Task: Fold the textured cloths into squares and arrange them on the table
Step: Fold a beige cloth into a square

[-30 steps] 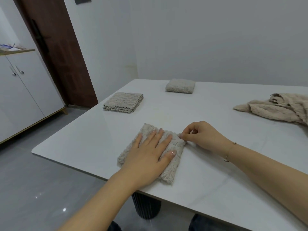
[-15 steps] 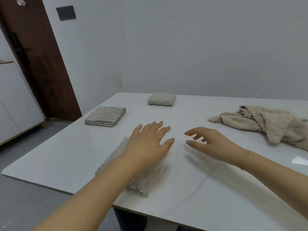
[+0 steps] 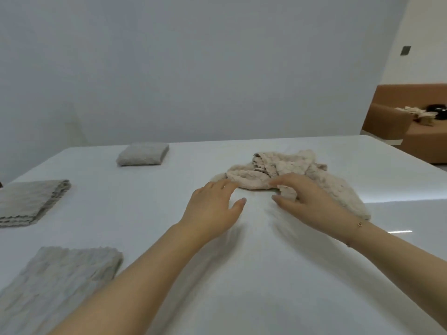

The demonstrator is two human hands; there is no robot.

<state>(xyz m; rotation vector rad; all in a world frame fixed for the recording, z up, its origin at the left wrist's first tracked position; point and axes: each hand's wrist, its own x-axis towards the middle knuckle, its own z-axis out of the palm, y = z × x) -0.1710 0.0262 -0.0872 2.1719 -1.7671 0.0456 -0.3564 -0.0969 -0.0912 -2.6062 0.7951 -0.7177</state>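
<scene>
Right hand [image 3: 306,204] grips the crumpled cloth [image 3: 285,172], hiding part; left hand [image 3: 212,209] spread.

Both bare forearms reached forward from the near edge, converging toward the middle; the left hand [image 3: 214,207] lay palm down with fingers straight and together, thumb spread toward the right; the right hand [image 3: 303,201] sat just beside it, palm down, fingers curled at the tips and thumb stretched out low; a thin bracelet circled the right wrist; both hands were slightly blurred.
</scene>
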